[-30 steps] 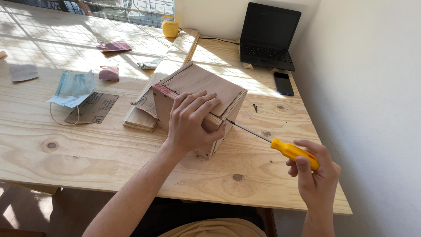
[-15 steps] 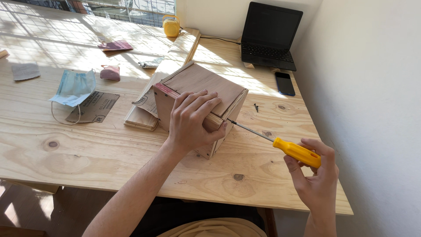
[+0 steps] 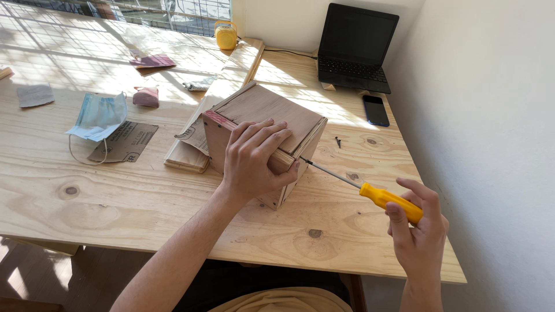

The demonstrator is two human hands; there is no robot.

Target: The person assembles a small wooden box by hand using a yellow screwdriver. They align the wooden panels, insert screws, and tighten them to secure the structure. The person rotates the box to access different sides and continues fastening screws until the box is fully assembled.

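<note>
Centrally, the left hand (image 3: 254,162) lay flat, fingers spread, pressing — not clasping — the wooden box (image 3: 263,138) on the table (image 3: 115,202); lower right, the right hand (image 3: 417,231) grasped the yellow-handled screwdriver (image 3: 361,189) — tip at the box's edge.

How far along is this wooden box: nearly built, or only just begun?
The brown wooden box looks largely assembled: its top and side panels are in place. In hand now: the left hand presses on the box while the right hand holds a yellow-handled screwdriver, tip at the box's edge. One small dark screw lies loose on the pale wooden table, perhaps left to drive.
</note>
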